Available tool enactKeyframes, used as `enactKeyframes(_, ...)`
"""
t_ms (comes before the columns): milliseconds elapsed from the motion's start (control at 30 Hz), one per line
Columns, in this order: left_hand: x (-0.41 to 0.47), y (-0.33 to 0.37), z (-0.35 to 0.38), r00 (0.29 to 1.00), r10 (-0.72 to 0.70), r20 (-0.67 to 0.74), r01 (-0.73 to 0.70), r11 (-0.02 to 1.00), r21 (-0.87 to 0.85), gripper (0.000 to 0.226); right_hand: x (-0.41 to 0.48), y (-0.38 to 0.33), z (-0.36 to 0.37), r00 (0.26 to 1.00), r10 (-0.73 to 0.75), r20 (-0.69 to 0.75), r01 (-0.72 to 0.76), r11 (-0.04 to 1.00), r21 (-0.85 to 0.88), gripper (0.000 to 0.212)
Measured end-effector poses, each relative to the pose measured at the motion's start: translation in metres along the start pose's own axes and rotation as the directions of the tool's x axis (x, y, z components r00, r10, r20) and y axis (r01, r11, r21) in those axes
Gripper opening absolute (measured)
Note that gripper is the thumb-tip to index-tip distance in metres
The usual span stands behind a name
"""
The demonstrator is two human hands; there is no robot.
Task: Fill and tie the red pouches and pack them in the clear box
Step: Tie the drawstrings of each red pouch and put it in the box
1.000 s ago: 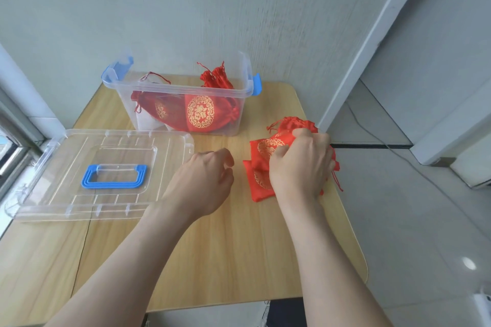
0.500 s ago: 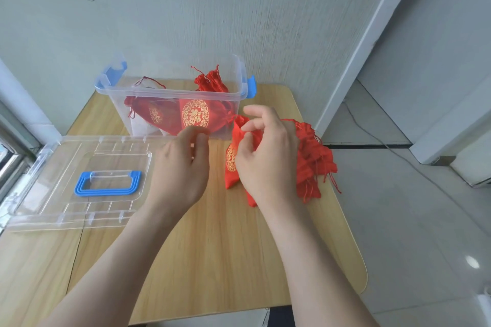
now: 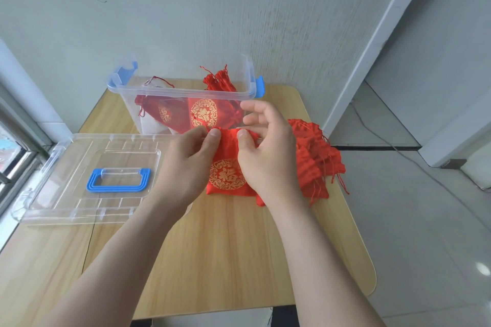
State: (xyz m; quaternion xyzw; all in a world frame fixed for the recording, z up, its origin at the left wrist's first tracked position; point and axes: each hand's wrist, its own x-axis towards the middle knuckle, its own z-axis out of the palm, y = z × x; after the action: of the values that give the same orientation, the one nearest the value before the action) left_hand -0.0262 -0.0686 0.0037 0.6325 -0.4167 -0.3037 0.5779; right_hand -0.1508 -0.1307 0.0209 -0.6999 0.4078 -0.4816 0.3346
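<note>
Left hand [image 3: 186, 164] and right hand [image 3: 265, 156] close together, each pinching the top hem of one red pouch [image 3: 225, 175]. Left grips with thumb and forefinger. Right holds with the thumb against the cloth, its upper fingers loose and spread.

Pouch hangs flat between both hands, gold emblem facing up, bottom edge on the table [image 3: 225, 260].

Just right of the right hand: heap of pouches [image 3: 318, 156].

Beyond both hands: clear box [image 3: 183, 93], open, with filled pouches [image 3: 204, 114] inside.

Left of the left hand: lid [image 3: 66, 167], lying flat.
</note>
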Motion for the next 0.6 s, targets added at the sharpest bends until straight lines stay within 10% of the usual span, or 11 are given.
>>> enactKeyframes(200,0.0,0.0,-0.007,0.987,-0.057,-0.149,0.036,0.99,-0.137,0.029,0.001,0.004,0.0,0.964,0.246,0.101,-0.239,0.968,-0.076,0.037)
enactKeyframes(600,0.001,0.006,-0.015,0.955,-0.132,-0.266,0.07,0.97,-0.232,0.024,0.003,0.008,-0.001,0.953,0.269,0.138,-0.265,0.963,-0.048,0.028)
